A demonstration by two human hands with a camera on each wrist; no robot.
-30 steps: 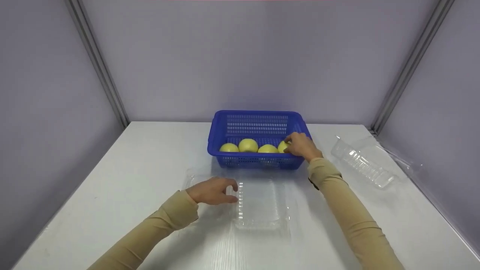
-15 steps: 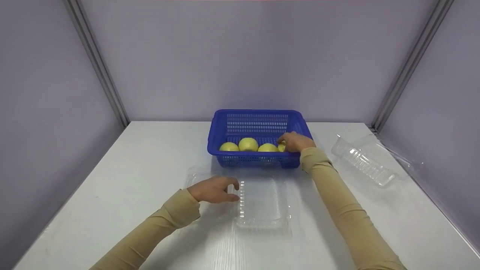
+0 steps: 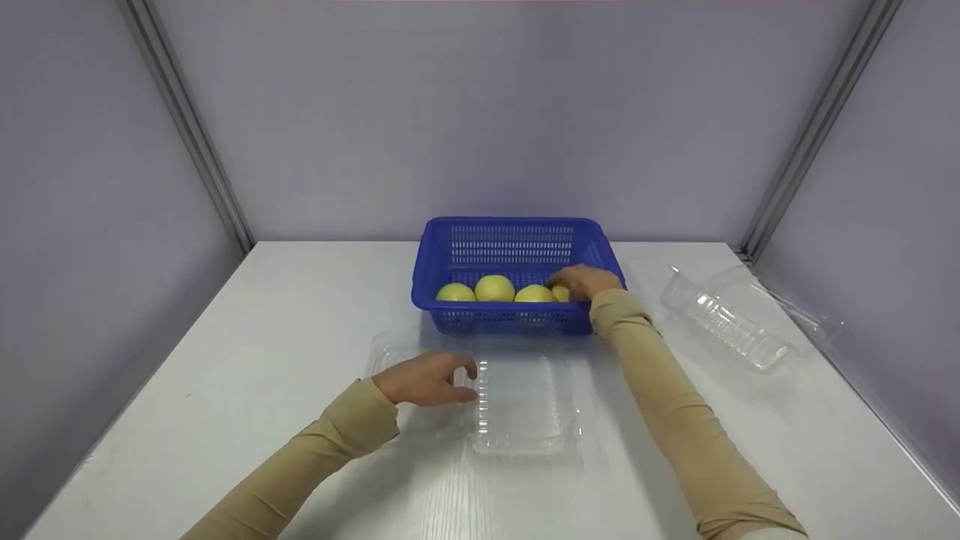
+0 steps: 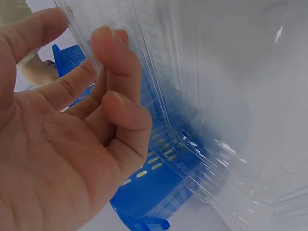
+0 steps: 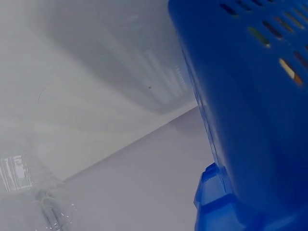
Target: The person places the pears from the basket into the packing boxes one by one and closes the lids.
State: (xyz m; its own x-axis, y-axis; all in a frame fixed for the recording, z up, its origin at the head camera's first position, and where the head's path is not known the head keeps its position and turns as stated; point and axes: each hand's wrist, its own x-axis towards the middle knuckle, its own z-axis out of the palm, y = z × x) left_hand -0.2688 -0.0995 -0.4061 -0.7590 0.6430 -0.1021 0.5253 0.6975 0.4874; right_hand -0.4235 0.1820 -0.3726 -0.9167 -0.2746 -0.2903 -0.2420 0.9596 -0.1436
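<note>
My right hand (image 3: 589, 283) reaches over the front right of a blue basket (image 3: 517, 316). Its fingers curl round a yellow apple (image 3: 561, 293), mostly covered by the hand. Beside it lie several more yellow apples (image 3: 495, 288), their lower parts hidden by the basket's front wall. A clear plastic clamshell box (image 3: 525, 401) lies spread in front of the basket. My left hand (image 3: 424, 380) is over the box's left half, thumb and forefinger apart, tips at the ridged wall. In the left wrist view, loosely bent fingers (image 4: 122, 72) lie along the clear plastic. The right wrist view shows no hand.
More clear plastic packaging (image 3: 724, 322) lies to the right of the basket, near the right side panel. The white table (image 3: 247, 360) is bounded by pale panels at the back and both sides. In the right wrist view the basket's side wall (image 5: 250, 120) fills the right.
My right hand has shifted left and deeper over the rightmost apple, covering more of it. The left hand and the clamshell box stay in place.
</note>
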